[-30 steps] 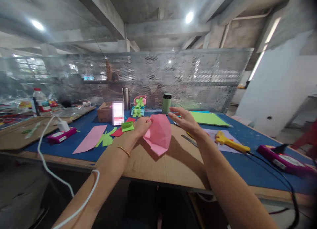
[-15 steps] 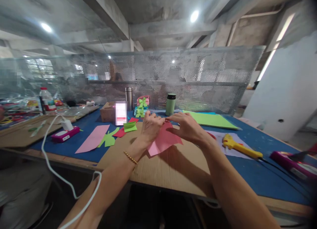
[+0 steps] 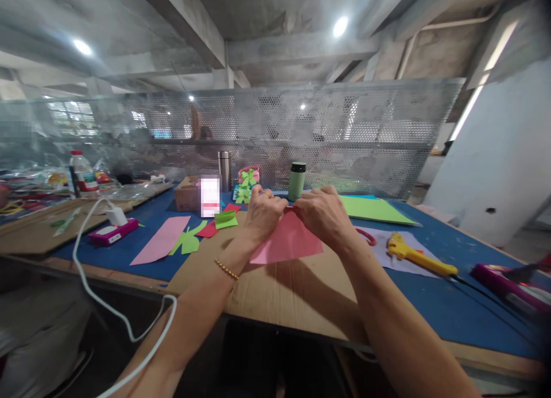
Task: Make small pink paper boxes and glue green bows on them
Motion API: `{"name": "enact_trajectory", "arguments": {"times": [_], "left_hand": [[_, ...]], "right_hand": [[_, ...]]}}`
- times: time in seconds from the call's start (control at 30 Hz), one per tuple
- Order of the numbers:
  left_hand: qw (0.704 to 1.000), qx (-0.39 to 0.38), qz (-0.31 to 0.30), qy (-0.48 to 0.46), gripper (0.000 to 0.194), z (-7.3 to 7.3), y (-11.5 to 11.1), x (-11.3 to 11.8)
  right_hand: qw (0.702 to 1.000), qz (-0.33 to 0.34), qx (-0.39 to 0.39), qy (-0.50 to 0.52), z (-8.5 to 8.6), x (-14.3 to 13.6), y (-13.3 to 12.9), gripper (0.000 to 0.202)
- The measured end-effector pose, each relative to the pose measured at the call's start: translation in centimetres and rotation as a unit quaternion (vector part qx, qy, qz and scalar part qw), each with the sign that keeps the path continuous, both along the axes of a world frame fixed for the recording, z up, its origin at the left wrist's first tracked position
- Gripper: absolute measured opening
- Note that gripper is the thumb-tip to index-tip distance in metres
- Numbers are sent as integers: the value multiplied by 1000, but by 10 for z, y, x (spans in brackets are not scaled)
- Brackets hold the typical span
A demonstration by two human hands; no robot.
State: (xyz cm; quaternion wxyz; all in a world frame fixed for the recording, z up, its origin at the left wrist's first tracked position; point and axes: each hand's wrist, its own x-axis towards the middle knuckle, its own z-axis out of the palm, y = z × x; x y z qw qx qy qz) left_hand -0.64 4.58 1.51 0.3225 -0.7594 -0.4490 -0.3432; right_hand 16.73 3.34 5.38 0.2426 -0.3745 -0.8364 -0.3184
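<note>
Between my hands a piece of pink paper [image 3: 289, 240] hangs over the brown cardboard sheet [image 3: 275, 294], its lower edge spread wide. My left hand [image 3: 264, 213] pinches its upper left edge, fingers curled. On the other side, my right hand [image 3: 323, 214] grips the upper right edge with closed fingers. Both hands meet close together at the top of the paper, and the fingertips partly hide it there. Left of the cardboard lie a pink paper strip [image 3: 161, 240], a green paper cutout [image 3: 189, 240] and a folded green piece [image 3: 226, 219] beside red paper [image 3: 209, 230].
A yellow glue gun [image 3: 419, 258] and red-handled scissors [image 3: 365, 236] rest on pale paper at right. Purple power strips [image 3: 114, 232] lie at both sides. A green tumbler [image 3: 297, 181], a steel flask [image 3: 224, 171] and green sheets [image 3: 379, 209] stand or lie behind. A white cable crosses my left forearm.
My right hand's fingers have gone from stretched out to curled around the paper's edge. The pink paper is now pulled flatter and wider, with its lower edge straighter.
</note>
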Motion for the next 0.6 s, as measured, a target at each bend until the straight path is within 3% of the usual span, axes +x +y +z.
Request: {"name": "enact_trajectory", "arguments": {"times": [0.17, 0.3, 0.43, 0.6], "left_hand": [[991, -85, -22, -105, 19, 12, -7, -13], [956, -210, -76, -190, 22, 13, -1, -29], [928, -304, -85, -196, 22, 6, 8, -40], [925, -319, -94, -185, 22, -1, 10, -37]], "right_hand": [[1000, -17, -12, 23, 2, 9, 0, 33], [997, -31, -62, 39, 2, 14, 1, 27], [993, -51, -103, 35, 0, 15, 4, 26], [989, -77, -126, 14, -3, 14, 7, 27]]}}
